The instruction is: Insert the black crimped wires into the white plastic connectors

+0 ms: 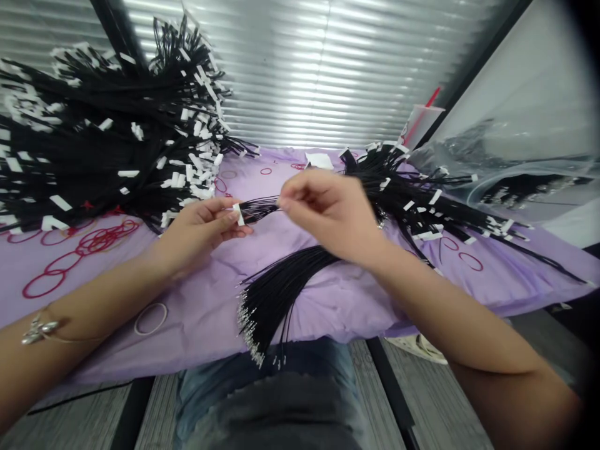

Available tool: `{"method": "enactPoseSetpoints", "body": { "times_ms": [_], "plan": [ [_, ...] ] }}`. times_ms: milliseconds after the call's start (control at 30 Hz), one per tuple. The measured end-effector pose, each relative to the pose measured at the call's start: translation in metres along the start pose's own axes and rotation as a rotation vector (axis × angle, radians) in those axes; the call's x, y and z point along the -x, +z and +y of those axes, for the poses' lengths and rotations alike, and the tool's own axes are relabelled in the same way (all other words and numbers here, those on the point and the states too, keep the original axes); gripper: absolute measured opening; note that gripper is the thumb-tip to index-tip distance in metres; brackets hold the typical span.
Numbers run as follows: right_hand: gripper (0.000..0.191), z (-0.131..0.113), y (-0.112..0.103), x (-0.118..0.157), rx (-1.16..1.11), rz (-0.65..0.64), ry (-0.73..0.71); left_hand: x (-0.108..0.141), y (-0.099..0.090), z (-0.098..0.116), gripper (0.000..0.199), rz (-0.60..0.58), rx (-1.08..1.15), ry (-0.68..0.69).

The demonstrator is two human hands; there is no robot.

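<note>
My left hand point(210, 228) pinches a white connector point(239, 214) between thumb and fingers. Thin black wires point(262, 207) run from that connector toward my right hand point(323, 206). The fingers of my right hand are pressed together near the far ends of these wires; what they grip is too small to make out. Below and partly behind my right hand, a bundle of loose black wires point(285, 281) with silvery metal tips fans out over the front edge of the purple cloth point(197, 319).
A large heap of black cables point(117, 131) with white connectors fills the left back. More cables point(422, 200) lie at right, beside a clear plastic bag point(520, 150). Red bands point(100, 240) lie on the cloth. A cup point(419, 125) with a red straw stands behind.
</note>
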State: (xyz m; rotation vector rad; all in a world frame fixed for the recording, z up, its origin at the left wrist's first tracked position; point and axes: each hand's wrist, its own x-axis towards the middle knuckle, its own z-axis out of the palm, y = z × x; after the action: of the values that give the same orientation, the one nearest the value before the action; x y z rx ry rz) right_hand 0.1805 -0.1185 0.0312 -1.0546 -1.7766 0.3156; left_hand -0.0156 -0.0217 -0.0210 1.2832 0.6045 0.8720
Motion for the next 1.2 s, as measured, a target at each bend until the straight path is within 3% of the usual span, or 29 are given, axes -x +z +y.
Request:
{"method": "enactPoseSetpoints", "body": {
  "times_ms": [100,200,500,900,1200],
  "plan": [
    [0.01,0.01,0.017,0.005,0.13,-0.098,0.008,0.005,0.001,0.003,0.023,-0.059,0.014,-0.015],
    [0.011,0.017,0.026,0.007,0.164,-0.076,0.014,0.009,0.002,0.004,0.023,-0.131,0.007,-0.015],
    [0.013,0.017,0.026,0.007,0.187,-0.091,0.06,0.014,0.005,0.003,0.017,-0.226,-0.005,0.009],
    [0.018,0.017,0.023,0.006,0.168,-0.134,0.097,0.014,0.003,0.001,0.019,-0.173,0.023,-0.025],
    [0.015,0.02,0.026,0.009,0.196,-0.09,0.032,0.015,0.009,0.006,0.017,-0.158,0.064,-0.052]
  ]
}}
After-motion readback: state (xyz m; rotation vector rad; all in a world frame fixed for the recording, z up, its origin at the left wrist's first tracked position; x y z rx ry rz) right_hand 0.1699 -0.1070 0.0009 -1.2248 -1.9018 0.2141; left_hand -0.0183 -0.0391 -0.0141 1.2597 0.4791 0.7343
